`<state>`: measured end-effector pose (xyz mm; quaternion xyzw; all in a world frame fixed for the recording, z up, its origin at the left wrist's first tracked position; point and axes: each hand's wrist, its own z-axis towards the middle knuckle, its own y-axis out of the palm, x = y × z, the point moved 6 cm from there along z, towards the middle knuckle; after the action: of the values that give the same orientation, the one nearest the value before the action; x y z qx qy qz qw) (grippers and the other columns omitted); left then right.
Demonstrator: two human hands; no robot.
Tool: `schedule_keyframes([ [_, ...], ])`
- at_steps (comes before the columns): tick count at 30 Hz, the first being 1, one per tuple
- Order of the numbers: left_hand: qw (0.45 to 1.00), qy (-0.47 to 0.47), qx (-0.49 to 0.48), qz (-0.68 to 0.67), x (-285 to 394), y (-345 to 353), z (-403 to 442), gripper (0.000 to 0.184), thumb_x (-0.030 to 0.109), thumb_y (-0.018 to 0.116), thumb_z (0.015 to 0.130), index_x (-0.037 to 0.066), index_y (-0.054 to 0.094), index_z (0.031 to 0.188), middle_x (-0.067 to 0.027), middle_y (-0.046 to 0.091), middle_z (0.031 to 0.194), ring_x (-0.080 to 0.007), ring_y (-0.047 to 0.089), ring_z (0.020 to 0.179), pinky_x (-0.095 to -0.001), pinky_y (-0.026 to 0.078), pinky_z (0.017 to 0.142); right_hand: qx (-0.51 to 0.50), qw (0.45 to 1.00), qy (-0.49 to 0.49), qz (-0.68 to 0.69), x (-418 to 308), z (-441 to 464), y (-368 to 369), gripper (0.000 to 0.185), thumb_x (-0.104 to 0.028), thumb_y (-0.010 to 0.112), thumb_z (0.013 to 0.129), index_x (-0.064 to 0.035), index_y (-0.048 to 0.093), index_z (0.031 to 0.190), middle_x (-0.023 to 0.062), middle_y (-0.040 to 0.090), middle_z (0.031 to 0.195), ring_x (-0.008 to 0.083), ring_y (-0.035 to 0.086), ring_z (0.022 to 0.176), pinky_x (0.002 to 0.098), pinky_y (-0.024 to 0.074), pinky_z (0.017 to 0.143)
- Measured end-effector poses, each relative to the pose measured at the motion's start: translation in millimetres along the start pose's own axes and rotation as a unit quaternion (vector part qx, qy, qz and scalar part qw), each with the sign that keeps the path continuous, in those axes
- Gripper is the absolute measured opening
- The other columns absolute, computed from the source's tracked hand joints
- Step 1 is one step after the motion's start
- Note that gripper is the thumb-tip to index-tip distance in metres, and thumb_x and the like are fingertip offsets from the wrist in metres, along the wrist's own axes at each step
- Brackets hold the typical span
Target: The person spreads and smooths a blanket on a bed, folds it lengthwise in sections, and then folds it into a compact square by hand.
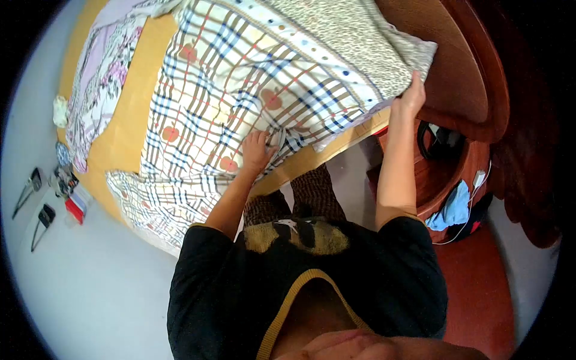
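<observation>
A plaid bed cover (204, 108) printed with apples lies spread and wrinkled over a bed. Its far right part shows a small-spotted cloth (336, 30) behind a dotted border band. My left hand (258, 153) presses on the plaid side near the bed's front edge, fingers curled on a bunched fold. At the right, my right hand (411, 97) is closed around the cover's edge, close to the spotted corner. The fingertips of that hand are partly hidden by the cloth.
Tan mattress (123, 129) shows at the left, beside a purple floral cloth (111, 75). A dark wooden headboard (447, 60) curves along the right. Below it, a round wooden nightstand (456, 174) holds a black cable; a blue cloth (451, 207) and white cord hang there.
</observation>
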<state>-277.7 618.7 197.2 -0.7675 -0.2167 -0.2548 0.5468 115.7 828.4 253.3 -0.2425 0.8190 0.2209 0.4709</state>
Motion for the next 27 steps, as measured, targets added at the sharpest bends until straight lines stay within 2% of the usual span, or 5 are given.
schedule_keyframes([
  [6,0.940,-0.129,-0.184,0.256,-71.9,58.7,-60.9,0.062,0.006,0.067,0.077,0.018,0.044,0.133,-0.0093,0.048,0.126,-0.0319,0.046,0.116,-0.0521,0.042,0.089,0.014,0.996,0.019,-0.083,29.1,16.9,-16.0,0.043,-0.021,0.056,0.095,0.0096,0.050,0.124,0.0218,0.057,0.118,0.0304,0.060,0.101,0.0431,0.0511,0.084],
  [14,0.947,0.008,-0.316,0.060,-100.0,51.7,-133.0,0.031,0.009,0.059,0.078,0.017,0.067,0.107,-0.0087,0.060,0.103,-0.0301,0.056,0.100,-0.0439,0.048,0.085,-0.100,0.985,0.056,-0.128,33.1,22.5,-8.2,0.056,-0.027,0.073,0.085,0.0043,0.049,0.125,0.0192,0.058,0.118,0.0304,0.059,0.103,0.0489,0.0501,0.083],
  [17,0.944,-0.088,-0.312,-0.065,-104.7,46.4,-148.2,0.026,0.010,0.059,0.080,0.014,0.068,0.103,-0.0100,0.060,0.105,-0.0299,0.056,0.099,-0.0454,0.046,0.087,-0.090,0.982,0.096,-0.134,34.6,23.2,-2.3,0.059,-0.024,0.071,0.085,0.0013,0.047,0.132,0.0188,0.053,0.130,0.0343,0.052,0.117,0.0514,0.0438,0.096],
  [20,0.994,-0.075,0.004,-0.080,-110.3,1.4,-149.2,0.027,0.005,0.061,0.074,0.010,0.064,0.101,-0.0125,0.060,0.104,-0.0341,0.057,0.096,-0.0431,0.047,0.083,-0.108,0.973,0.118,-0.168,37.0,30.7,-3.5,0.057,-0.021,0.070,0.085,0.0006,0.047,0.133,0.0177,0.053,0.129,0.0331,0.052,0.117,0.0520,0.0434,0.097],
  [27,0.954,-0.206,0.188,0.112,-213.1,-73.1,-208.2,0.024,0.005,0.055,0.078,0.010,0.062,0.100,-0.0113,0.062,0.101,-0.0314,0.056,0.099,-0.0468,0.041,0.088,0.008,0.978,0.036,-0.206,36.2,-10.6,-21.7,0.041,-0.012,0.062,0.089,0.0071,0.048,0.122,0.0201,0.054,0.121,0.0331,0.055,0.109,0.0486,0.0492,0.089],
])
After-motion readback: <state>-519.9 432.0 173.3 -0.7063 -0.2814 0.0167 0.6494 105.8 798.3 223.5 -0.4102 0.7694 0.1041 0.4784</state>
